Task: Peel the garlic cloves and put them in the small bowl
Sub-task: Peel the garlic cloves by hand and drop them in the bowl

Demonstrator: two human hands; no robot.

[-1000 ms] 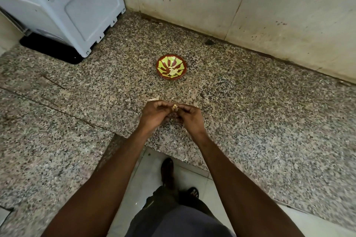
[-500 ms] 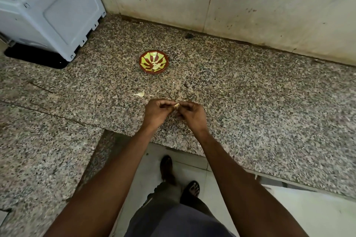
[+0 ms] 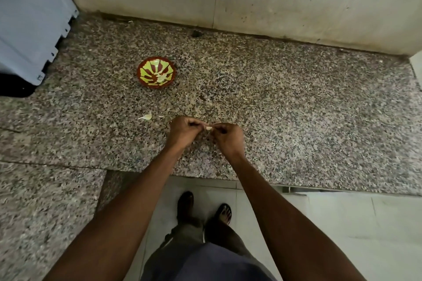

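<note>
pale garlic clove [image 3: 208,128] is being pinched between your left hand [image 3: 185,130] and right hand [image 3: 228,137], peeling under way; small bowl [image 3: 156,72] is holding some cloves, another is lying loose on the granite counter [image 3: 296,121].

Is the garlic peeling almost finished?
Some pale pieces, probably peeled garlic, already lie in the small bowl. Both hands, left hand and right hand, pinch one garlic clove. A loose piece waits on the counter.
</note>
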